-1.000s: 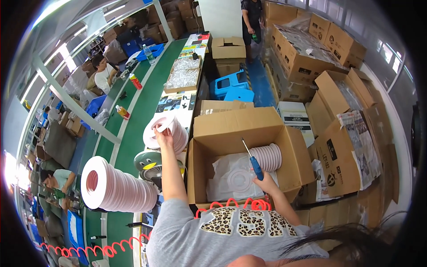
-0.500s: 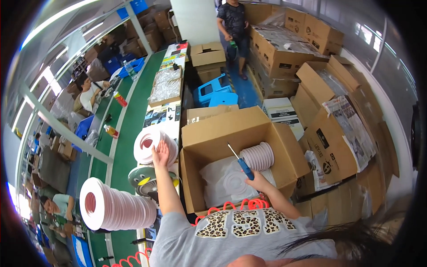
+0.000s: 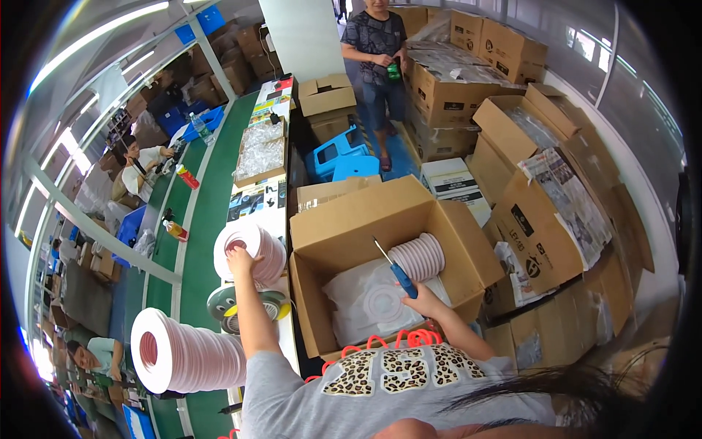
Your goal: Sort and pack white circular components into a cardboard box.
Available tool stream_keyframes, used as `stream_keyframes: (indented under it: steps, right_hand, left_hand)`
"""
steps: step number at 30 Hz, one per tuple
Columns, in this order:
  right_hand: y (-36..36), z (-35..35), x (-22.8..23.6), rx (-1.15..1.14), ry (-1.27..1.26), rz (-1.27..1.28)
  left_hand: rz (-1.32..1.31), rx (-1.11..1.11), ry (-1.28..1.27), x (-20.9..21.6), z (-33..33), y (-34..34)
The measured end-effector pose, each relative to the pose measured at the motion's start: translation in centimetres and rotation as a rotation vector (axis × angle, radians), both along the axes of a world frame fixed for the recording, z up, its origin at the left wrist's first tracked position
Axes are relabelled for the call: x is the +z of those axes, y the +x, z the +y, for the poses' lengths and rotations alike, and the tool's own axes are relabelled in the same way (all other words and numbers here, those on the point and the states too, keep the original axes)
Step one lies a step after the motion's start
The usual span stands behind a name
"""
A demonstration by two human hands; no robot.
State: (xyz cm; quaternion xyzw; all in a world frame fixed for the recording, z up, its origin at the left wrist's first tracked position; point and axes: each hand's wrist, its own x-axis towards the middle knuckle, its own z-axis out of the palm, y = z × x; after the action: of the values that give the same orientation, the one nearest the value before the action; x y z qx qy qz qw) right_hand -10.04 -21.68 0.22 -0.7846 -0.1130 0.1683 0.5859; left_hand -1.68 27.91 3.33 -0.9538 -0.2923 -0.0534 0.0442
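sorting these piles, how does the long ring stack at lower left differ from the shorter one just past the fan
The long stack stretches much further end to end than the short stack. The long stack is untouched, while the short stack has the left grip at its opening. Both are pale pinkish-white, ribbed, and show a round opening at the left end.

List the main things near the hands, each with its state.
Left hand: touching the pale ringed stack
Pale ringed stack: partly covered by the hand
Right hand: closed around a screwdriver
Screwdriver: held, tip uncovered
Cardboard box: open, partly filled
Large ringed stack: central hole showing
Fan: partly hidden; on or off unclear
Red hose: coiled
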Motion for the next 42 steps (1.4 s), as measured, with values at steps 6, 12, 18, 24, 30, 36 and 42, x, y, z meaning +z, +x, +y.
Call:
stream_keyframes:
  steps: [6, 12, 18, 24, 30, 36, 42]
  right_hand:
    - [-0.2, 0.1, -0.2, -0.02, -0.011, 0.025]
    - [-0.5, -0.1, -0.4, -0.015, -0.005, 0.102]
    - [-0.8, 0.4, 0.1, -0.026, 0.017, 0.069]
    - [-0.9, 0.7, 0.3, -0.011, -0.023, 0.079]
    - [-0.8, 0.9, 0.0, 0.02, -0.034, 0.076]
    - [-0.9, 1.1, 0.0, 0.023, -0.026, 0.051]
    - [-1.7, 1.3, -0.1, 0.026, -0.046, 0.081]
  left_hand:
    - [0.256, -0.034, -0.184, -1.8, 4.1, 0.7]
    - [0.254, -0.184, -0.042, -1.2, 4.5, 2.2]
    - [0.314, -0.28, -0.206, -0.9, 6.1, 2.9]
    - [0.178, -0.346, -0.214, -1.6, 6.4, 2.6]
    - [0.276, -0.297, -0.163, -1.7, 6.1, 3.1]
    - [0.241, -0.14, -0.176, -0.7, 2.4, 3.9]
    - [0.01, 0.113, -0.258, -0.3, -2.2, 5.1]
